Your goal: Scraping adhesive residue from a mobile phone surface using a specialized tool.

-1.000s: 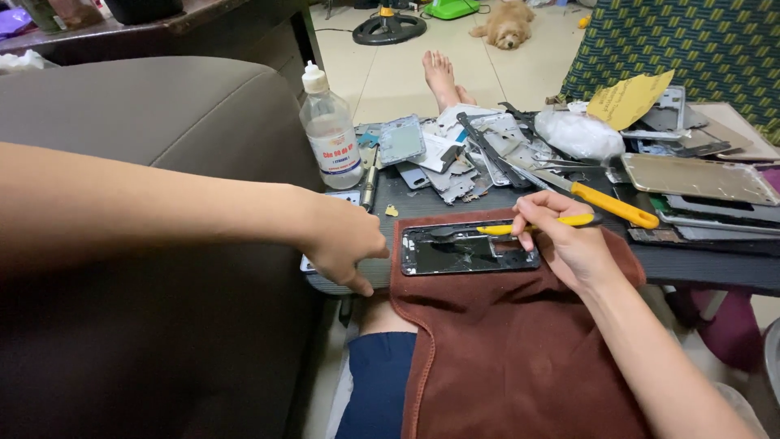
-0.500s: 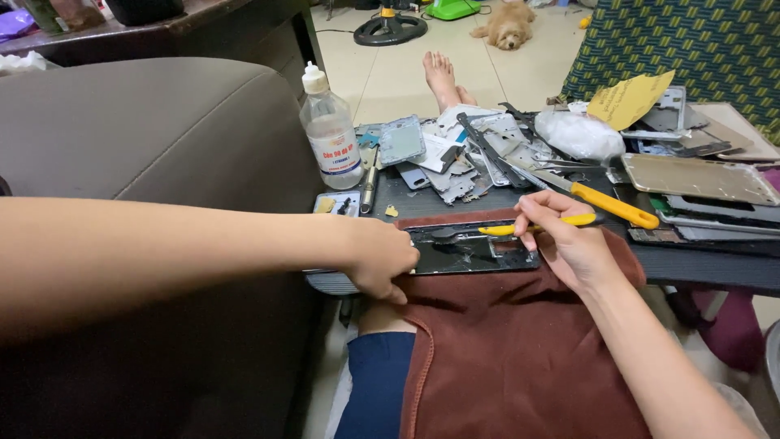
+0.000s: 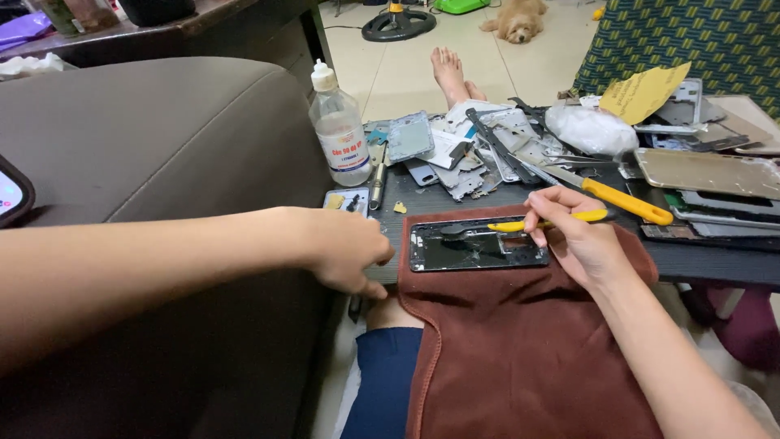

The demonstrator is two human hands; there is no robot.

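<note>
Here the phone frame (image 3: 478,246) lies flat on the brown cloth (image 3: 520,349), at the cloth's far edge. The right hand (image 3: 578,236) rests just right of the frame, fingers pinched on a yellow tool (image 3: 552,220) whose tip lies over the frame's top edge. The left hand (image 3: 345,248) is left of the frame, fingers curled downward, holding nothing visible. A bottle (image 3: 339,130) stands beyond the frame, to its left.

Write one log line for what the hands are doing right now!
left hand: at tray edge, beside brown cloth | right hand: holds yellow-handled tool | tool tip: on opened phone frame | frame: on cloth
</note>
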